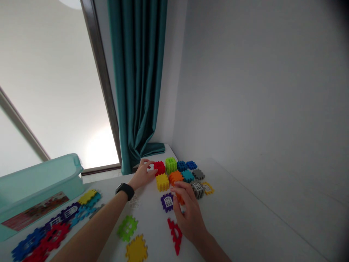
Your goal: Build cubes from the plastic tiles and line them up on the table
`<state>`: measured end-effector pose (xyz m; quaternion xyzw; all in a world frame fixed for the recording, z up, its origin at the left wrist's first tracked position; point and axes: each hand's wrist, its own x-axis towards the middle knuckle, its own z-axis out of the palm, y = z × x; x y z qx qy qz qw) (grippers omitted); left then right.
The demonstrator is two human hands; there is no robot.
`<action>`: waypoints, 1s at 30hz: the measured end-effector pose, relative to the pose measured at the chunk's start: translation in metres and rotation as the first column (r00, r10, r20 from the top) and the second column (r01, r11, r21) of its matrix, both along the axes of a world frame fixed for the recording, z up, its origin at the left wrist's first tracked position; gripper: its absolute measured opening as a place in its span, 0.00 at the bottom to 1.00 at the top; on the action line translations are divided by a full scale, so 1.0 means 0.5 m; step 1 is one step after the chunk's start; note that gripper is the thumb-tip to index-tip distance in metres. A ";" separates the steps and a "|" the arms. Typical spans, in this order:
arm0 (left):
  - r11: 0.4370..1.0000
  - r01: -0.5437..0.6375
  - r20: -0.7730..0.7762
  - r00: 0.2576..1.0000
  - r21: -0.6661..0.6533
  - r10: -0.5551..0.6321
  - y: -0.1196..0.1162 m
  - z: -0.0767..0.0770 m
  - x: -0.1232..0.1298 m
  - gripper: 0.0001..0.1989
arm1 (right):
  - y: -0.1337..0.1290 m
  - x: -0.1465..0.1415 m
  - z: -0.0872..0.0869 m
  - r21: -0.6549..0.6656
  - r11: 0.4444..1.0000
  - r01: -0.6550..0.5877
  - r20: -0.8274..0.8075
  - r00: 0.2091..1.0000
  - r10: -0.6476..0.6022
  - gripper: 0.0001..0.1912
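**Head view: left hand at the red block cube, right hand closed on an orange piece**

The left hand is cupped, its fingers curving against the near side of the red block cube. Whether it actually grips the cube can't be told from here. A black watch sits on that wrist. The right hand is narrowly closed, fingers wrapped around the orange piece, which is partly hidden but sits right inside the grip.

Both hands work at a tight cluster of interlocking plastic blocks: a green cube, a yellow cube and an orange cube, with blue, teal and gray pieces packed beyond them. A purple window tile lies just beside the right hand — a red tile lies under its heel.

Further off on the white table are a green tile and a yellow tile. More tiles are heaped at the left, beside a pale teal plastic tub. A dark teal curtain hangs beyond.
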<state>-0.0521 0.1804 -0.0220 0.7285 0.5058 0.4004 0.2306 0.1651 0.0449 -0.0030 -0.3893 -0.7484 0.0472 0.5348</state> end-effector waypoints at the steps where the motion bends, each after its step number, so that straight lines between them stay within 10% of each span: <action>1: 1.000 0.000 0.000 1.000 -0.001 0.000 0.000 0.000 0.000 0.19 | 0.000 0.000 0.000 -0.001 1.000 0.000 -0.001 1.000 0.000 0.15; 30: 1.000 -0.024 -0.090 0.996 0.016 0.025 -0.071 0.009 -0.035 0.17 | 0.008 0.004 -0.005 -0.031 0.999 -0.031 0.026 0.999 0.032 0.14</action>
